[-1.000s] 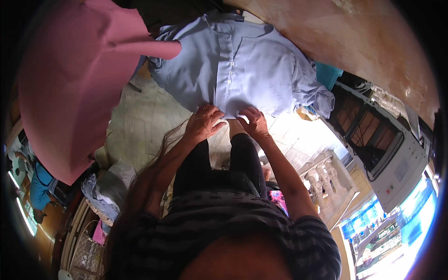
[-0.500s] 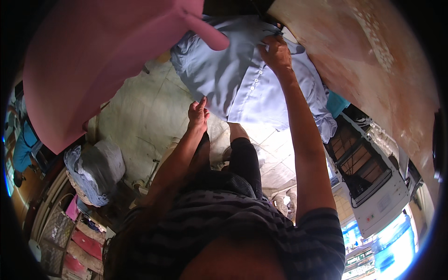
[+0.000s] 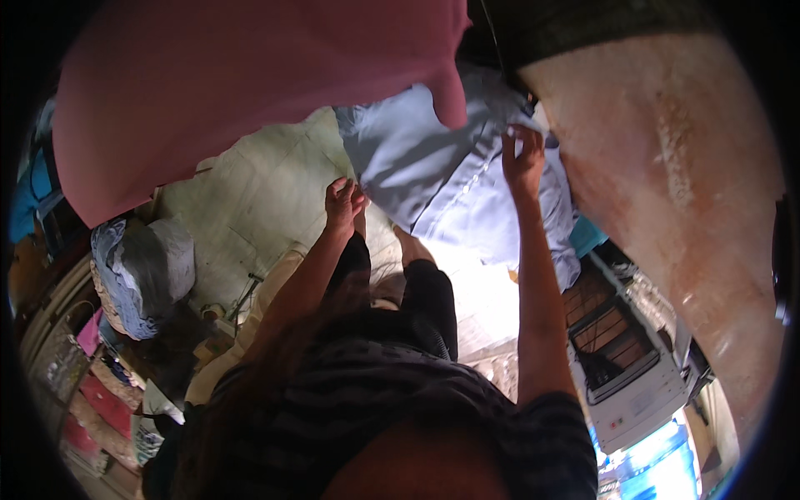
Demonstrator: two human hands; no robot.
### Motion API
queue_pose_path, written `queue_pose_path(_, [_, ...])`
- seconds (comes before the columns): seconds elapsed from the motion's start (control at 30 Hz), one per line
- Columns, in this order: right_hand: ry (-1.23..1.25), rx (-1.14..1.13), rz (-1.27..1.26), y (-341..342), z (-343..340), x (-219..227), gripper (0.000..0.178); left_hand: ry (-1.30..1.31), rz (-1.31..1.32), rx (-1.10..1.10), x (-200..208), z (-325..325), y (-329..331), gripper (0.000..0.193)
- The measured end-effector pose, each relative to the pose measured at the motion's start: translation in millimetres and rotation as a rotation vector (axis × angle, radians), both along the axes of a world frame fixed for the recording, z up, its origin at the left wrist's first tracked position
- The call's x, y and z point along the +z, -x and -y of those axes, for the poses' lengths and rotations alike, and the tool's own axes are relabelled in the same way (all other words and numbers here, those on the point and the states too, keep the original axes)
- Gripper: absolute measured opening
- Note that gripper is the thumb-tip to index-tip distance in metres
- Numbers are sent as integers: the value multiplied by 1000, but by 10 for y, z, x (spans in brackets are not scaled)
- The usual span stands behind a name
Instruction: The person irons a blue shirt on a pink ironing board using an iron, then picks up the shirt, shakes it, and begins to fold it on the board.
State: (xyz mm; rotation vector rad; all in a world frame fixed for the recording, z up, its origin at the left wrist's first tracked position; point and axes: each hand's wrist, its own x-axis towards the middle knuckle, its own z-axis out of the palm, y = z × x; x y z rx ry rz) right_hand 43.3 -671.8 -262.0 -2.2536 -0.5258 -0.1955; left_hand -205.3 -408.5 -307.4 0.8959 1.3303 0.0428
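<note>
A light blue button-front shirt (image 3: 475, 196) hangs in front of me, its pale placket running diagonally down toward the hem. My right hand (image 3: 525, 160) is at its upper right part, thumb and fingers pinched on the cloth. At the shirt's lower left edge, my left hand (image 3: 343, 207) has curled, closed fingers; whether cloth is between them I cannot make out. A large pink cloth piece (image 3: 250, 92) hangs at the upper left, and its narrow flap overlaps the top of the shirt.
A brown, stained tabletop (image 3: 642, 158) rises along the right. Below it stands a whitish machine (image 3: 637, 408) with a dark opening. A wrapped bundle of fabric (image 3: 146, 275) sits at the left, over pale floor tiles (image 3: 242, 187). Stacked cloths (image 3: 104, 404) lie lower left.
The shirt appears lower and further right in view, and my right hand lower with it. The pink cloth now reaches further right. The whole view has shifted.
</note>
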Motion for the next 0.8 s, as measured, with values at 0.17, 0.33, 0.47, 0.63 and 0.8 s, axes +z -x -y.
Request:
queue_pose_path(0.17, [-14,111,-94,556,105,468,22,-228,132,-224,515,-439,266,29])
queue_pose_path(0.33, [-65,204,-298,703,-174,1294,17,-450,405,-169,1740,-971,332,14])
queue_pose_path(0.47, [-198,254,-142,526,-530,1943,17,-558,645,-229,2754,-1315,42,10])
queue_pose_path(0.63, [-353,200,-48,436,-1175,2607,16,-957,764,-392,3325,-1736,-502,4])
queue_pose_path(0.8, [-395,208,-43,451,-2073,2907,18,-1324,730,-748,3571,-2528,-888,11])
